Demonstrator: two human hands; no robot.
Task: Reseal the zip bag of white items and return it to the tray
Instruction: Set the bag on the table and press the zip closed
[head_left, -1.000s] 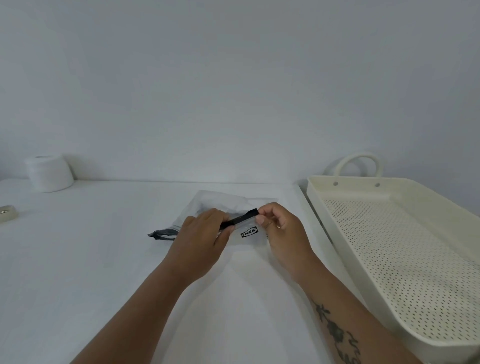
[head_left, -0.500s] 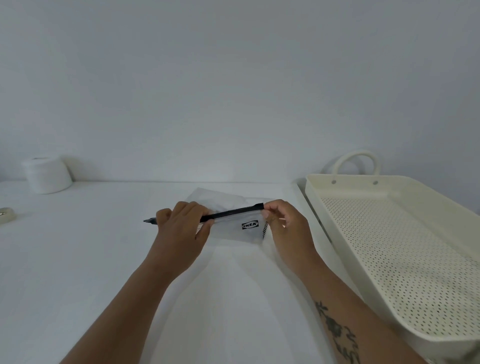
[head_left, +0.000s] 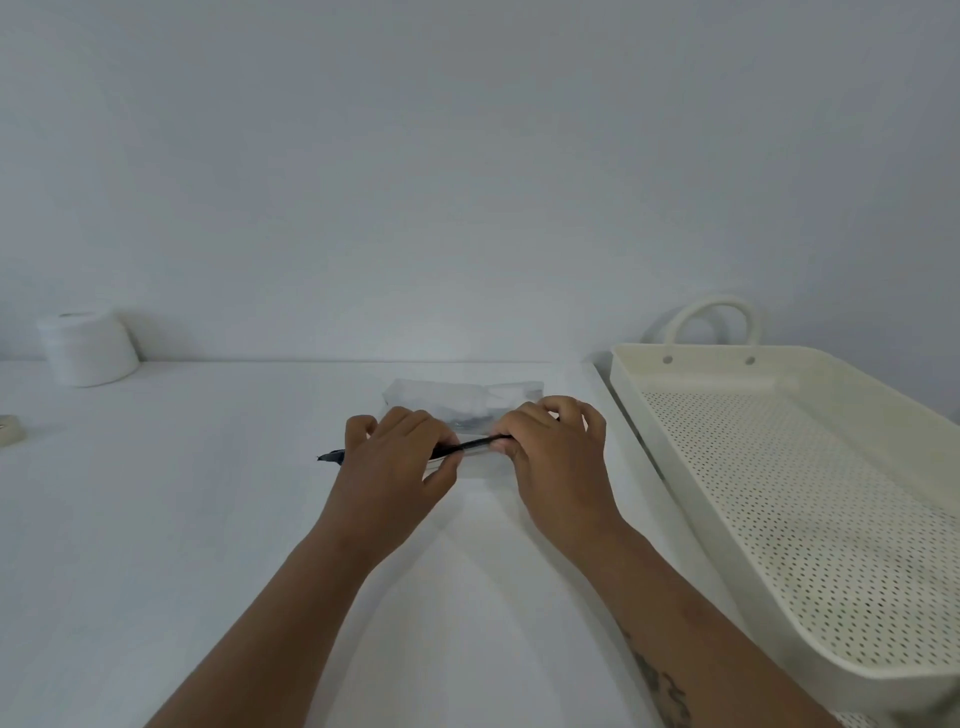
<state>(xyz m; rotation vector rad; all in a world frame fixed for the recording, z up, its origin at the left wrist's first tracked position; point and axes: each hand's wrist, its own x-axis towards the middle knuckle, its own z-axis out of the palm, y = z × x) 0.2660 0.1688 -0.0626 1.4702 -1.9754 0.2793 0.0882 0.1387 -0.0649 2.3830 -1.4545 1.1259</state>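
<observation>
The clear zip bag lay on the white table just left of the perforated cream tray, its black zip strip running left to right and rising slightly toward the right, the strip's left end poking out past the left hand. Both hands were closed on that strip, the left pinching it near the middle and the right hand at its right end. No writing on the bag could be read.

The bag lies on the desk near the middle, behind both hands. The left hand is beside the right hand, both on the bag's near edge. The tray sits right of the bag. A roll stands far left at the back, by the wall.
</observation>
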